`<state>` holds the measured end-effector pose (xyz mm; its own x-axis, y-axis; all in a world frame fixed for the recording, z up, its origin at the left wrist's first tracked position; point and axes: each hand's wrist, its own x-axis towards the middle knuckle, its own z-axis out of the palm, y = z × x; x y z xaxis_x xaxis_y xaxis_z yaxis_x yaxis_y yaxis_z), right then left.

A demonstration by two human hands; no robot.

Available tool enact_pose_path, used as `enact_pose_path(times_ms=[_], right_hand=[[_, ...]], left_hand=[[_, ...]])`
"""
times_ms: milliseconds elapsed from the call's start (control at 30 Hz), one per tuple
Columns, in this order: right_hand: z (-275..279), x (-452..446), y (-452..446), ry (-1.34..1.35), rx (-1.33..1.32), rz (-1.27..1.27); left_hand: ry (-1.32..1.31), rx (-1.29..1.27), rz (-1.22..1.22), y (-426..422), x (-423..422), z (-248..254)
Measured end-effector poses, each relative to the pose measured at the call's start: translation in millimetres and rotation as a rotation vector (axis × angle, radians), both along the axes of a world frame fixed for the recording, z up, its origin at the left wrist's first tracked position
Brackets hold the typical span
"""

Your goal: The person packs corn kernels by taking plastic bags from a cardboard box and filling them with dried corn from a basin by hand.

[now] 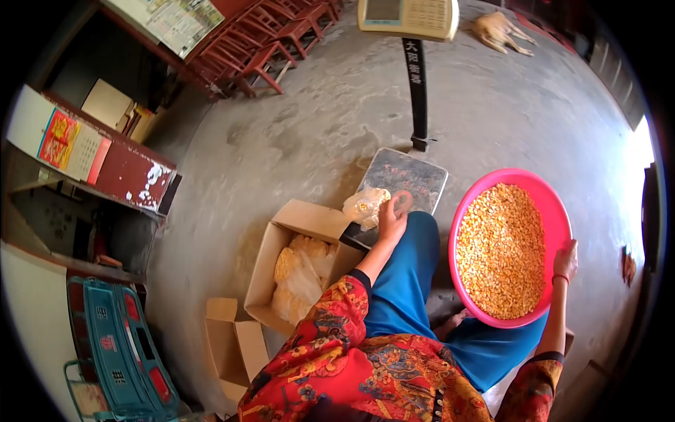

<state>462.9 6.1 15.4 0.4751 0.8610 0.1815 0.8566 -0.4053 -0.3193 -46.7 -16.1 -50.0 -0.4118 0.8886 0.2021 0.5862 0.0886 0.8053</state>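
Note:
My left hand is closed around a pinkish ring-shaped thing whose kind I cannot make out. Close against these fingers is a clear plastic bag of yellow corn kernels, over the near edge of the scale platform. Whether the fingers also pinch the bag is hidden. With my right hand I grip the right rim of a pink basin, which leans beside my knee. Loose corn kernels fill much of it.
An open cardboard box at my left holds bagged corn. Beside it stands another open box. The scale's post carries a display head. Red wooden chairs line the back, and a dog lies at far right.

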Motion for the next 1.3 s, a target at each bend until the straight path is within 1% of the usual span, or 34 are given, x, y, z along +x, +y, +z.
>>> enact_pose_path(times_ms=[33, 67, 100, 167, 200, 233, 300, 333, 367, 433, 467, 500, 567, 600, 633, 667, 700, 767, 800, 833, 867, 900, 967, 1033, 1067, 1100, 1167, 1200, 1233, 1300], right_hand=[[0.2, -1.5, 2.6, -0.003, 0.004, 0.015], [1.5, -2.4, 3.1, -0.046, 0.003, 0.006], [3.4, -4.2, 0.5, -0.088, -0.003, -0.006], [-10.0, 9.2, 2.5, -0.120, 0.006, -0.005], [-15.6, 11.8, 6.1, -0.139, 0.026, -0.007], [-9.3, 6.4, 5.6, -0.140, 0.026, -0.005], [6.7, -2.4, 5.6, -0.098, -0.082, -0.023], [8.7, -2.7, 5.3, -0.104, -0.080, -0.021], [8.4, -4.0, 5.2, -0.093, -0.083, -0.029], [8.7, -7.8, 3.2, -0.083, -0.082, -0.041], [9.1, -9.4, 1.8, -0.100, -0.053, -0.034], [8.4, -10.0, 1.3, -0.117, -0.024, -0.028], [3.1, -6.6, 2.1, -0.128, -0.030, -0.024], [0.8, -2.7, 1.9, -0.139, -0.040, -0.015], [-1.2, 2.3, 1.4, -0.142, -0.043, -0.018], [-4.8, 5.9, 3.0, -0.148, -0.025, -0.016], [-10.4, 6.7, 4.8, -0.149, -0.012, -0.008], [-17.0, 11.6, 7.6, -0.142, -0.038, -0.006], [-18.3, 14.5, 8.9, -0.144, -0.053, -0.012], [-19.1, 14.9, 10.3, -0.142, -0.079, 0.000], [-19.3, 15.0, 12.3, -0.150, -0.054, -0.006], [-19.5, 18.5, 10.5, -0.161, -0.032, -0.015], [-23.1, 27.8, 11.8, -0.161, -0.080, -0.005], [-25.2, 35.0, 17.1, -0.152, -0.113, 0.012], [-23.6, 39.2, 19.9, -0.147, -0.171, -0.009], [-23.7, 37.6, 22.6, -0.142, -0.230, -0.021], [-27.5, 36.8, 17.7, -0.104, -0.245, -0.006], [-32.5, 42.9, 19.0, -0.138, -0.185, 0.014], [-37.9, 48.2, 19.9, -0.172, -0.122, 0.033], [-36.7, 52.3, 21.5, -0.158, -0.158, 0.050]], left_hand=[[0.212, 0.065, 0.075, 0.8, -11.6, -2.2], [0.319, 0.037, 0.150, -2.6, -22.0, -4.0], [0.428, 0.004, 0.220, -11.4, -32.3, 10.6], [0.517, -0.121, 0.349, -19.4, -46.7, 34.3], [0.521, -0.188, 0.437, -16.4, -59.2, 26.2], [0.520, -0.189, 0.440, -15.6, -67.8, 18.5], [0.270, -0.413, 0.406, -13.4, -76.3, 6.0], [0.072, -0.526, 0.417, -10.8, -78.0, 2.2], [0.068, -0.517, 0.416, -8.3, -77.6, -0.8], [0.092, -0.609, 0.446, -8.6, -72.6, -0.3], [0.149, -0.620, 0.421, -6.7, -69.4, -0.8], [0.147, -0.617, 0.418, -2.7, -69.2, -5.0], [0.071, -0.589, 0.412, 11.5, -76.5, -26.7], [0.071, -0.589, 0.406, 19.6, -83.4, -45.5], [-0.221, -0.325, 0.395, 27.4, -91.5, -66.9], [-0.504, -0.054, 0.379, 33.6, -98.2, -77.2], [-0.660, -0.035, 0.391, 35.2, -95.5, -43.0], [-0.821, 0.105, 0.289, 42.3, -118.1, -12.4], [-0.692, -0.067, 0.390, 36.7, -120.2, 34.5], [-0.704, -0.069, 0.480, 37.8, -135.4, 45.4], [-0.822, -0.031, 0.492, 27.9, -138.0, 85.3], [-0.771, -0.057, 0.451, 20.4, -160.9, 91.3], [-0.930, 0.196, 0.314, -4.1, -190.0, 110.8], [-0.974, 0.192, 0.398, -43.4, -201.2, 154.7], [-0.985, 0.229, 0.401, -69.0, -214.2, 169.5], [-0.992, 0.269, 0.410, -99.0, -225.9, 180.1], [-0.984, 0.309, 0.496, -134.7, -235.3, 185.3], [-0.982, 0.312, 0.500, -149.6, -235.9, 186.7], [-0.981, 0.307, 0.506, -162.0, -235.6, 184.7], [-0.955, 0.211, 0.611, -184.5, -240.8, 172.0]])
